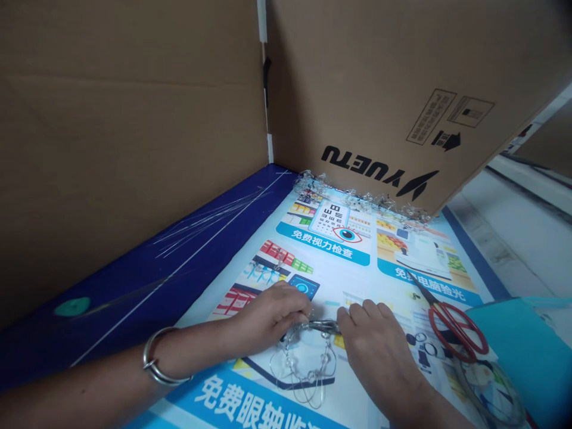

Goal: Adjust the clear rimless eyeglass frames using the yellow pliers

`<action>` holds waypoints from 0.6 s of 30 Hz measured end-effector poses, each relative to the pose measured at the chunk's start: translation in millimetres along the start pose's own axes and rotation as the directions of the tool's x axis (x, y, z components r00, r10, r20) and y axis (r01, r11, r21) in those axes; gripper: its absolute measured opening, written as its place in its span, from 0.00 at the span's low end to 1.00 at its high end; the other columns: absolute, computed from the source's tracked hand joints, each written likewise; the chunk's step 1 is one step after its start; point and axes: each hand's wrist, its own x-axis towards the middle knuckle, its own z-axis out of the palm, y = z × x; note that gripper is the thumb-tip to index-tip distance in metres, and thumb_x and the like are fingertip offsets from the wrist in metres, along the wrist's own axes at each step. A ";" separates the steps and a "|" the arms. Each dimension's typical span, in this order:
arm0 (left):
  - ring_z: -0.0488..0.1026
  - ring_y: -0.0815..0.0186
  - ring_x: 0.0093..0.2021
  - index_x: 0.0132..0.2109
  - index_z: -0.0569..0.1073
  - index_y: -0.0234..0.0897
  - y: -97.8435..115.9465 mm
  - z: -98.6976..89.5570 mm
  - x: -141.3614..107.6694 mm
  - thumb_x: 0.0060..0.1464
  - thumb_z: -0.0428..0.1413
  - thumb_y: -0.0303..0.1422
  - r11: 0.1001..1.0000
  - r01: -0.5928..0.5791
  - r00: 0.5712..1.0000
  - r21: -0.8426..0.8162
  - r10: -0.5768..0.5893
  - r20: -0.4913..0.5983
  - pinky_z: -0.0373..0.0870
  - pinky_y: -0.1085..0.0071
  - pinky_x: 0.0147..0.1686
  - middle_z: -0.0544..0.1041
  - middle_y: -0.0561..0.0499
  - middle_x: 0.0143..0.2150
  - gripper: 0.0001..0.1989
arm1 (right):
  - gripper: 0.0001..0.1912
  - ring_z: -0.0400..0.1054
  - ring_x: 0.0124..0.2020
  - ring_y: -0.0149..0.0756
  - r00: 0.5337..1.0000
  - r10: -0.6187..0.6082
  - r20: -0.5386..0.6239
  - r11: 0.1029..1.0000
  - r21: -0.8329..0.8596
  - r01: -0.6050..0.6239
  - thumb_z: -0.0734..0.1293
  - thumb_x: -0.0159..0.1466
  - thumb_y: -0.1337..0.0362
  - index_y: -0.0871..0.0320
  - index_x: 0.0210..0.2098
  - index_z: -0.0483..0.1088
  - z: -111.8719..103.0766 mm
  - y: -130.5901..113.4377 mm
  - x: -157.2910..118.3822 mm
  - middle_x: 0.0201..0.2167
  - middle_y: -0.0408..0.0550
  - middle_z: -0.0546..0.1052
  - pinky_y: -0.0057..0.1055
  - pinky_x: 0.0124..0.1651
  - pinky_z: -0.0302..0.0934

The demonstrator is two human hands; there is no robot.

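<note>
My left hand (272,313) and my right hand (369,336) meet over a twisted silver wire bundle (318,326), pinching it from either side. Below it hang wire loops strung with transparent beads (304,369), resting on a printed poster (322,262) with Chinese text and an eye chart. Red-handled scissors (456,330) lie open to the right of my right hand, not touching it. A metal bangle (161,357) circles my left wrist.
A long tangle of beaded wire (361,199) lies along the poster's far edge, under a leaning YUETU cardboard panel (402,89). Another cardboard panel (125,119) stands left. Thin wires (210,223) lie on a dark blue surface (134,274). A teal sheet (522,351) lies right.
</note>
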 end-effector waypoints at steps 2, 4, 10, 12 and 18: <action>0.67 0.67 0.34 0.35 0.68 0.34 -0.8 -0.2 0.0 0.60 0.46 0.26 1.000 -0.001 1.000 -0.006 0.001 -0.006 0.58 0.70 0.38 0.72 0.51 0.31 0.07 | 0.08 0.58 0.31 0.39 1.000 0.013 0.010 1.000 0.014 -0.013 0.64 0.56 0.74 0.57 0.34 0.68 0.8 1.2 0.3 0.28 0.46 0.69 0.37 0.34 0.46; 0.67 0.67 0.33 0.35 0.68 0.34 -1.4 -0.4 -0.1 0.59 0.47 0.26 1.000 0.004 1.000 -0.012 -0.004 -0.005 0.58 0.70 0.38 0.72 0.51 0.30 0.07 | 0.08 0.58 0.31 0.39 0.999 0.026 0.024 0.999 0.028 -0.027 0.64 0.56 0.73 0.56 0.35 0.69 1.2 2.0 0.5 0.29 0.46 0.69 0.37 0.35 0.46; 0.67 0.67 0.34 0.34 0.68 0.35 -2.7 0.3 -0.6 0.59 0.47 0.25 1.000 -0.021 1.000 -0.024 0.020 -0.016 0.58 0.69 0.39 0.72 0.51 0.30 0.06 | 0.08 0.59 0.32 0.38 0.998 0.048 0.046 0.997 0.052 -0.050 0.64 0.57 0.72 0.56 0.36 0.69 0.3 0.8 -0.8 0.30 0.46 0.70 0.36 0.35 0.46; 0.67 0.66 0.34 0.35 0.68 0.35 -2.8 0.6 -1.1 0.58 0.48 0.24 0.999 -0.045 0.999 -0.023 0.045 -0.015 0.58 0.69 0.39 0.72 0.51 0.31 0.06 | 0.09 0.59 0.32 0.39 0.998 0.044 0.047 0.998 0.044 -0.046 0.65 0.57 0.72 0.56 0.36 0.69 0.1 -0.3 -1.3 0.30 0.46 0.70 0.36 0.35 0.45; 0.68 0.67 0.34 0.35 0.67 0.35 -1.2 0.2 -2.1 0.57 0.48 0.23 0.997 -0.071 0.997 -0.024 0.070 -0.029 0.58 0.69 0.39 0.73 0.51 0.31 0.06 | 0.09 0.59 0.32 0.39 0.998 0.030 0.053 0.999 0.029 -0.032 0.65 0.56 0.73 0.57 0.36 0.69 -1.2 -1.2 -0.4 0.29 0.46 0.70 0.36 0.35 0.45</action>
